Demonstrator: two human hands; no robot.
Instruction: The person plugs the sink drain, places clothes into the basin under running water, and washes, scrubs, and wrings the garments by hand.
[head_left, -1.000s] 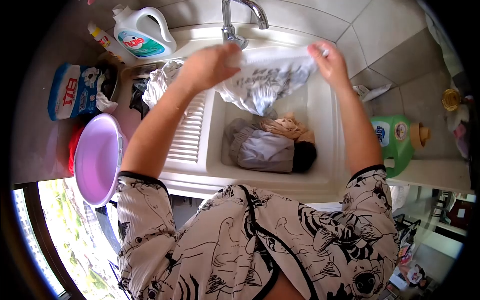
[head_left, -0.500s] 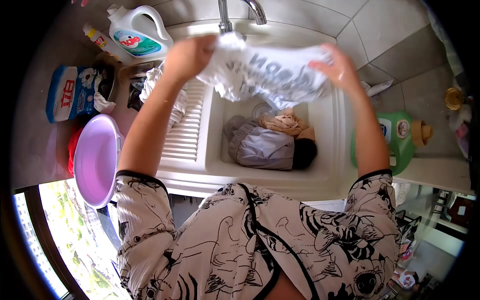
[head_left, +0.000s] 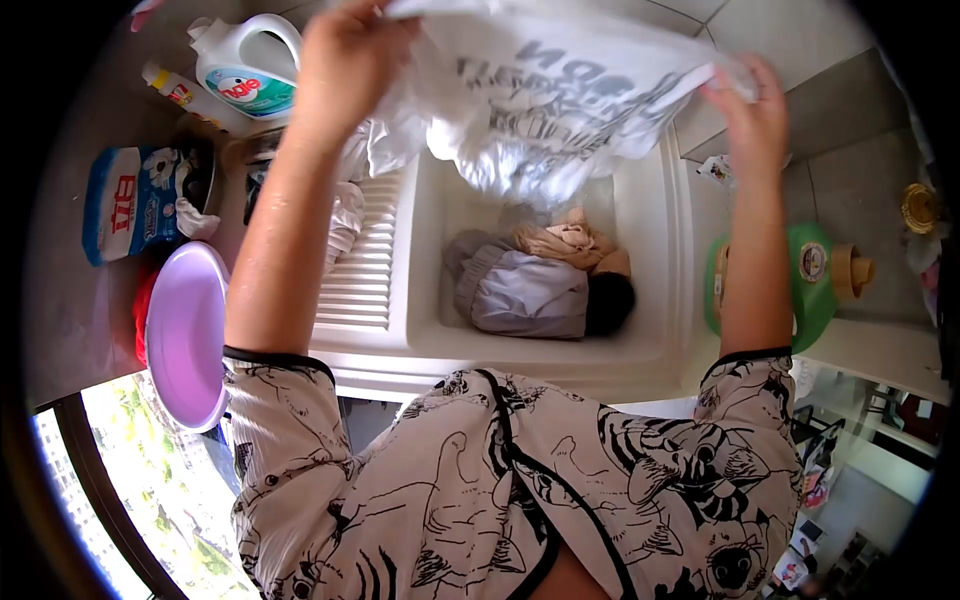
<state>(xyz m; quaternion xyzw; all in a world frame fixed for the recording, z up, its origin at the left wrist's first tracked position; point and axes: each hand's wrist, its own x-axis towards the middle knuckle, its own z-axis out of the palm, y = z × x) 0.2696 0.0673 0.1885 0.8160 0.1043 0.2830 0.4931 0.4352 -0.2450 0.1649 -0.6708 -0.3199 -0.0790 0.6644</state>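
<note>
Stretched out above the sink [head_left: 650, 330] is a white T-shirt [head_left: 560, 90] with dark lettering, its lower part crumpled and its top edge cut off by the frame. My left hand [head_left: 355, 65] is closed on one side of it, slightly blurred. On the other side, my right hand [head_left: 748, 110] pinches the cloth between thumb and fingers. Below the shirt, the basin holds a bundle of grey cloth [head_left: 520, 290] with a gathered band, a tan cloth [head_left: 570, 243] and a black piece [head_left: 610, 304]. The faucet is hidden behind the shirt.
A ribbed washboard [head_left: 358, 270] with white cloth on it adjoins the basin at left. Further left are a purple basin [head_left: 185, 340], a blue-and-white packet [head_left: 125, 205] and a white detergent jug [head_left: 250, 75]. A green jug [head_left: 808, 290] stands at right, by my forearm.
Both hands have risen and moved further apart, spreading the white T-shirt wider and higher. More of its lettering shows. The clothes in the basin have stayed put.
</note>
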